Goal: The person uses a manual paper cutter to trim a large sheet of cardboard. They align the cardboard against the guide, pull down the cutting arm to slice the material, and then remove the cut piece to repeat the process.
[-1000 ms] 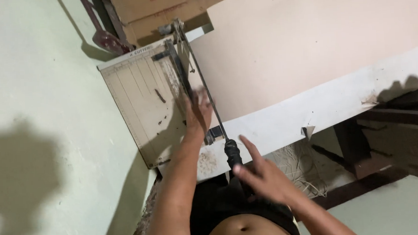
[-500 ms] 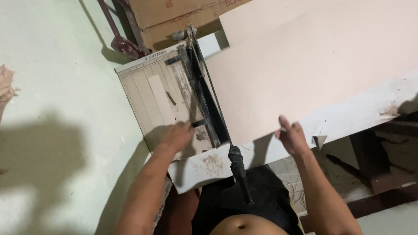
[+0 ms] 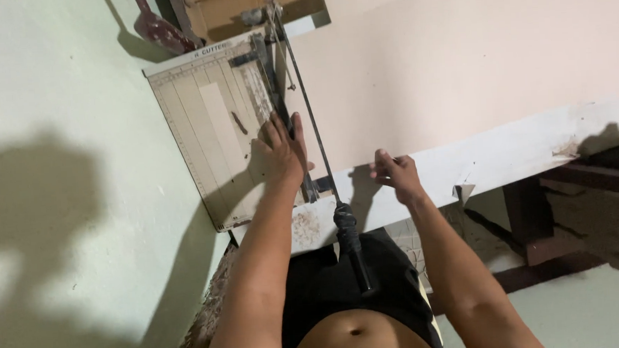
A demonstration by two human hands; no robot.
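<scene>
Workbench [image 3: 506,158]: one cutter [image 3: 212,130], two hands.

Left hand [image 3: 282,148] lies flat, palm down, fingers extended forward together. Right hand [image 3: 394,174] is half-curled, knuckles up. Both forearms reach forward, bare.

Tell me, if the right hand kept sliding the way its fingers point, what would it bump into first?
Probably the cutter's long blade arm. The right hand rests on the big pale sheet, fingers pointing left toward that arm; depth is hard to judge.
</scene>
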